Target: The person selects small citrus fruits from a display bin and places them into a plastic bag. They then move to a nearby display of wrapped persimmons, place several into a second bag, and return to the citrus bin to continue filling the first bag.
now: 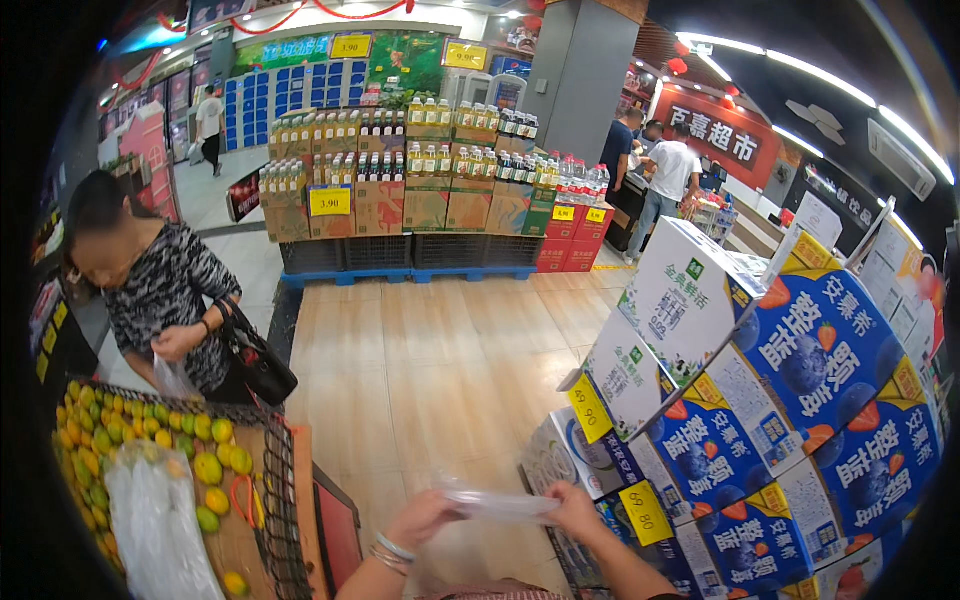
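A clear plastic bag (502,505) is stretched between my two hands, low in the centre of the view, and looks blurred. My left hand (427,516), with bangles at its wrist, grips one end. The other end is held by my right hand (571,510). To the left stands a fruit display with a dark mesh rim (279,480), holding many green and orange citrus fruits (208,469). On it lies a bundle of clear plastic bags (146,517), and beside the fruit is an orange and yellow looped item (246,501).
Beyond the fruit stands a person (169,300) with a black handbag (259,367) and a plastic bag. Stacked drink cartons (810,352) rise close on my right. Bottled drinks on boxes (420,199) stand ahead across the tiled floor (427,352). Several people are farther back.
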`<state>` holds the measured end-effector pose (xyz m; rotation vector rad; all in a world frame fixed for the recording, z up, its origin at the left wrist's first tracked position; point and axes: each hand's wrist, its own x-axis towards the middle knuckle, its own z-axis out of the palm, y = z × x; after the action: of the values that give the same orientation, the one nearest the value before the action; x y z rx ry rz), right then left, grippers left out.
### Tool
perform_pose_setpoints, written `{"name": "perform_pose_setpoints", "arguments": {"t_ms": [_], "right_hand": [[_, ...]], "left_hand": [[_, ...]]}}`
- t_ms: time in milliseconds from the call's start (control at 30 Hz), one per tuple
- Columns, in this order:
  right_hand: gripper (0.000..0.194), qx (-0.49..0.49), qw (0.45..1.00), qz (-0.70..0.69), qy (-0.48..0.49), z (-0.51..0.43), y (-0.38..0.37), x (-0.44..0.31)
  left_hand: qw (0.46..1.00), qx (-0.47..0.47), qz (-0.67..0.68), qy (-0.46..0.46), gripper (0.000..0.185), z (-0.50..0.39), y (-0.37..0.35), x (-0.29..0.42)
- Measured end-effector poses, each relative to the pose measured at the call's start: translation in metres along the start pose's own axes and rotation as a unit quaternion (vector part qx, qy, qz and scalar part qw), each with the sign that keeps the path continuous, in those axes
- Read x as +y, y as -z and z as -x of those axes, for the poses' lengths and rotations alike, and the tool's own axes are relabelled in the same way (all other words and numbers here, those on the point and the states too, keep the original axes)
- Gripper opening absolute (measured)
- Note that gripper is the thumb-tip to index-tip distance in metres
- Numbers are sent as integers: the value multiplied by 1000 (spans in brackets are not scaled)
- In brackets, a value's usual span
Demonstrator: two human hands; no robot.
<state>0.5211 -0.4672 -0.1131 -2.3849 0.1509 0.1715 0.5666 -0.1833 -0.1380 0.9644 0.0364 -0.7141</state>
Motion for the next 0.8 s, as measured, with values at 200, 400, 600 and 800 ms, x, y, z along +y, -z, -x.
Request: {"name": "perform_pose_setpoints", "arguments": {"t_ms": [200, 400, 600, 800], "right_hand": [[21, -133, 860, -468, -157, -121, -14, -7], [20, -463, 673, -576, 22, -157, -36, -125], [22, -155, 948, -110, 255, -264, -3, -163], [15, -178, 893, -411, 39, -382, 0, -153]], "left_hand": [[984, 47, -147, -92, 22, -4, -2, 52], [750, 473, -359, -291, 11, -44, 88, 92], [890, 361, -87, -266, 11, -53, 81, 166], [928, 283, -79, -230, 18, -98, 20, 174]]}}
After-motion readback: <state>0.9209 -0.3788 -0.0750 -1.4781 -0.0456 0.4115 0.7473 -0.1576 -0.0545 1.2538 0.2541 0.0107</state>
